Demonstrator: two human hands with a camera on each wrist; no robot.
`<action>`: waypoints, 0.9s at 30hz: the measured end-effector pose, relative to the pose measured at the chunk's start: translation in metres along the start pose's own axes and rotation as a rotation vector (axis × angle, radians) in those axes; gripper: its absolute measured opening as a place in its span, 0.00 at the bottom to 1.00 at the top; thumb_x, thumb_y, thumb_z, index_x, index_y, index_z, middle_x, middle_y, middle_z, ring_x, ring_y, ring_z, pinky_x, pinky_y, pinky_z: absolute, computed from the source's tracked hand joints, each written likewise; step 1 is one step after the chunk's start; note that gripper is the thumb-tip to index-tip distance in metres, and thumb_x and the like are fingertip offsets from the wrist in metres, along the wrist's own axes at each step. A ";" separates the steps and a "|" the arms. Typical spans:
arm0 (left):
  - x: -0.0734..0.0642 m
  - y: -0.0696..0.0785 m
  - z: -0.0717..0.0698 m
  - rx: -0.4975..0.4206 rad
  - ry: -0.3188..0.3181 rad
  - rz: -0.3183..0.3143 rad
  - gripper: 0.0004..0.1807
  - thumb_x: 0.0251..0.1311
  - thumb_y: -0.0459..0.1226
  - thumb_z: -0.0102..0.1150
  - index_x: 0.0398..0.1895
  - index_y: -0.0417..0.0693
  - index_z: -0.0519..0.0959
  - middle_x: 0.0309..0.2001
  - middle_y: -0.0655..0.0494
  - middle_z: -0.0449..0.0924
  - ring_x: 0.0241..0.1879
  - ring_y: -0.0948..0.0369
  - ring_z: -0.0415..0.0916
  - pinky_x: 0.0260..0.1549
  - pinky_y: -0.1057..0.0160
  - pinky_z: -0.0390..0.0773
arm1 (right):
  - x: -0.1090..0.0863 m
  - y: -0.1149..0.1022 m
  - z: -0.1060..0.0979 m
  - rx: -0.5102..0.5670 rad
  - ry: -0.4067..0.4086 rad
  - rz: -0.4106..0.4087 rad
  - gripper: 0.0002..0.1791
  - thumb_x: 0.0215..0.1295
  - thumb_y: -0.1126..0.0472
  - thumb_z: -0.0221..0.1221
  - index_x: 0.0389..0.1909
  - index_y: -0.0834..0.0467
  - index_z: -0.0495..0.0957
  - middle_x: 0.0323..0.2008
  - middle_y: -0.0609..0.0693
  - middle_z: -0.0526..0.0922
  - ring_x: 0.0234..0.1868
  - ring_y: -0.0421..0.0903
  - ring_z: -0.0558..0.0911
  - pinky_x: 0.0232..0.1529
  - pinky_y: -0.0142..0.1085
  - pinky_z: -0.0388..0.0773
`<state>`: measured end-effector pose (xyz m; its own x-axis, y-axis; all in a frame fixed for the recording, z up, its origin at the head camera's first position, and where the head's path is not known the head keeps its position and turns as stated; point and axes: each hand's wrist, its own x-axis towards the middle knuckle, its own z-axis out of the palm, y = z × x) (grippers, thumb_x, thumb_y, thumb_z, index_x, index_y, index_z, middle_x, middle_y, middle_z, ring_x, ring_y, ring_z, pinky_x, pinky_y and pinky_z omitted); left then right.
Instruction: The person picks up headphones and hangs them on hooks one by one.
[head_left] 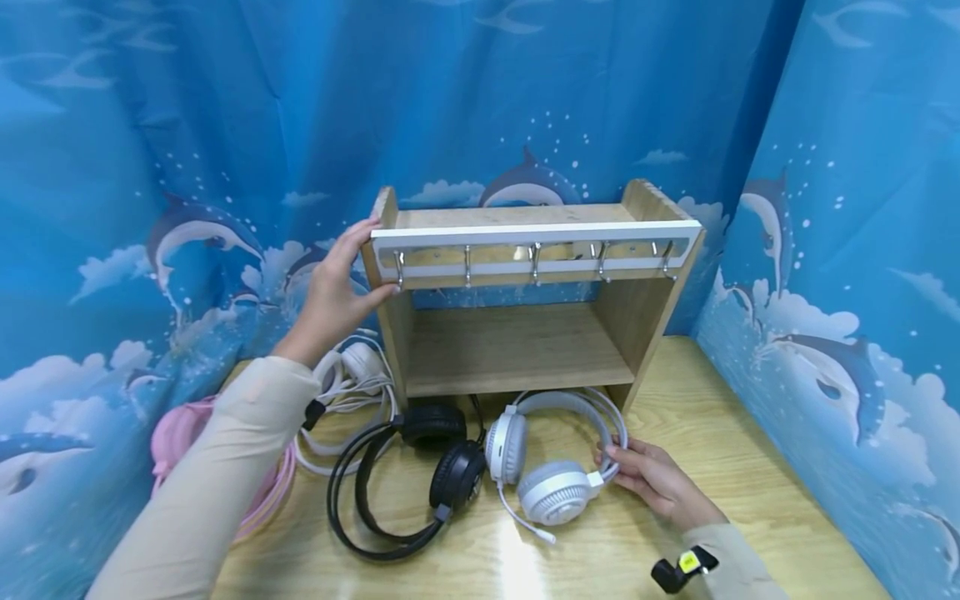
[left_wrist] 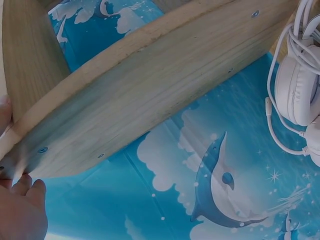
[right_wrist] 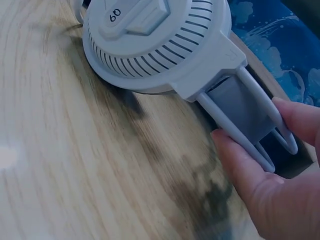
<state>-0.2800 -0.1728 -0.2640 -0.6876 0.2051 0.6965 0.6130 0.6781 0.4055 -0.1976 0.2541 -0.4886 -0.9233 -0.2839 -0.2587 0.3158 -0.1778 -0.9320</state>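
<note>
In the head view my left hand (head_left: 333, 287) grips the upper left corner of a wooden shelf (head_left: 517, 342), thumb at the front edge. In the left wrist view its fingers lie against the outer face of the side panel (left_wrist: 150, 85). My right hand (head_left: 663, 483) pinches the headband of light grey headphones (head_left: 555, 492) near one ear cup, at the shelf's lower front. In the right wrist view, thumb and fingers hold the thin headband frame beside the slatted ear cup (right_wrist: 155, 55). A microphone boom (head_left: 534, 529) sticks out toward the front.
A row of metal hooks (head_left: 535, 262) runs along the shelf's white front rail. Black headphones (head_left: 457, 475) lie left of the grey ones. White headphones (head_left: 362, 362) with coiled cable and pink headphones (head_left: 180, 433) lie further left. Blue dolphin-print cloth (head_left: 832, 250) surrounds the wooden table (head_left: 757, 500).
</note>
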 end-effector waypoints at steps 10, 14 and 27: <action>0.000 -0.001 0.000 0.004 -0.005 -0.002 0.43 0.42 0.33 0.67 0.64 0.58 0.58 0.66 0.63 0.53 0.64 0.66 0.51 0.61 0.58 0.61 | -0.017 -0.004 0.002 -0.027 0.054 -0.012 0.32 0.63 0.66 0.50 0.59 0.79 0.46 0.49 0.62 0.75 0.49 0.52 0.76 0.50 0.38 0.75; 0.000 -0.001 0.000 0.002 -0.001 0.001 0.44 0.42 0.33 0.67 0.65 0.58 0.57 0.66 0.64 0.53 0.63 0.66 0.52 0.60 0.60 0.63 | -0.026 -0.007 0.002 0.000 0.062 -0.014 0.33 0.63 0.66 0.50 0.60 0.78 0.45 0.48 0.59 0.76 0.48 0.51 0.76 0.50 0.37 0.74; -0.001 -0.002 0.000 -0.103 -0.011 -0.014 0.43 0.43 0.32 0.66 0.65 0.56 0.57 0.66 0.63 0.53 0.61 0.65 0.57 0.52 0.63 0.72 | -0.045 -0.013 -0.009 0.076 -0.079 -0.108 0.25 0.63 0.72 0.45 0.60 0.72 0.51 0.42 0.49 0.80 0.49 0.49 0.77 0.51 0.37 0.74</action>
<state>-0.2810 -0.1742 -0.2655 -0.7004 0.2037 0.6840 0.6395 0.6047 0.4748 -0.1624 0.2772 -0.4672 -0.9335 -0.3322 -0.1348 0.2344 -0.2811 -0.9306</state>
